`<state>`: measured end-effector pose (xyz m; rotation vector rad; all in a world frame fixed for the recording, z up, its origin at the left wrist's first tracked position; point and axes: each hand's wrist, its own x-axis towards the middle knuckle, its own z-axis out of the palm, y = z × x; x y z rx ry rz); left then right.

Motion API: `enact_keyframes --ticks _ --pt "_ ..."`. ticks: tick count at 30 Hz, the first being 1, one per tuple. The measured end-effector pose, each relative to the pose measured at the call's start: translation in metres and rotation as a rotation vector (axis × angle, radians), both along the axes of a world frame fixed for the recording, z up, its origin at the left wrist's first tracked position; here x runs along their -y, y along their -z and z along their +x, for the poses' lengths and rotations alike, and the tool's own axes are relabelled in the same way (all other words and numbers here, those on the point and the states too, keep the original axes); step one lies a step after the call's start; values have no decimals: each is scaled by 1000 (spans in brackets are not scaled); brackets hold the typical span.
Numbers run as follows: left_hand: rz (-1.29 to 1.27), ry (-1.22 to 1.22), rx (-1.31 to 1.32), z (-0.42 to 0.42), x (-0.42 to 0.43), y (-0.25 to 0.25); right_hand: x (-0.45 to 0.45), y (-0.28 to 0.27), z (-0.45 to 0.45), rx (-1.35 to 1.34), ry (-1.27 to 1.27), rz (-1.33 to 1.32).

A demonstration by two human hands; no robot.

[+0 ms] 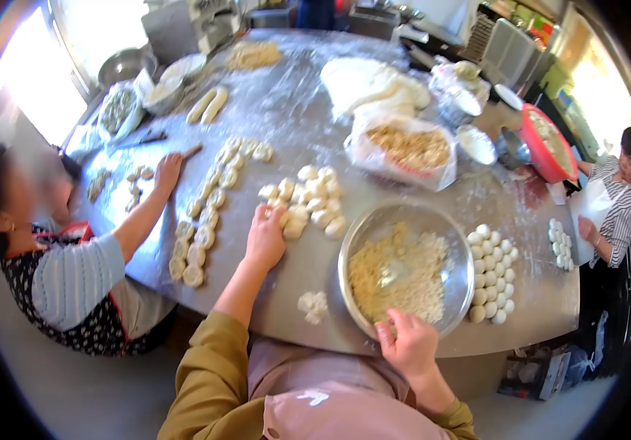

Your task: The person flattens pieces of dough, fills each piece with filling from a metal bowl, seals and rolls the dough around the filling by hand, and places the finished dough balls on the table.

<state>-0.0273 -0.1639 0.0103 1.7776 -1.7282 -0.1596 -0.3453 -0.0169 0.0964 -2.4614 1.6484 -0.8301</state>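
Note:
A heap of pale dough pieces (317,194) lies on the steel table, and my left hand (266,236) touches its near left edge with bent fingers; what they grip is too small to tell. Over the near rim of a large steel bowl (347,282) is my right hand (408,339), its fingers curled together, contents not discernible. The bowl holds yellow crumbly filling (374,282) and whiter crumbs (425,275). Left of the bowl sits a small white clump (312,306). Rows of round white balls (491,275) stand right of it.
Coiled dough pieces (209,213) line the table (286,95) at left, beside a person (74,271) reaching in. Behind the bowl are a bag of brown filling (411,150) and a dough sheet (367,84). Another person (609,198) stands at far right near a red basin (568,165).

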Motion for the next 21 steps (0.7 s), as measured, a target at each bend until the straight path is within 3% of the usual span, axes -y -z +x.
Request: enact_keyframes --ticks 3,6,10,14,19,21 --pt "7 20 -117 3 -3 -7 -2 -2 -1 15 22 -20" --pt "-145 41 -267 12 -21 -14 -2 -4 0 38 19 8" --pt "-297 98 -3 22 -72 -24 -1 -5 -1 54 -16 40" --pt "-149 266 113 17 -122 -15 2 -4 -1 56 -24 26" --pt "-158 -59 -134 -19 -111 -33 -1 -12 2 48 -5 76" --pt "22 -91 -90 -22 -102 -19 1 -12 2 47 -9 39"
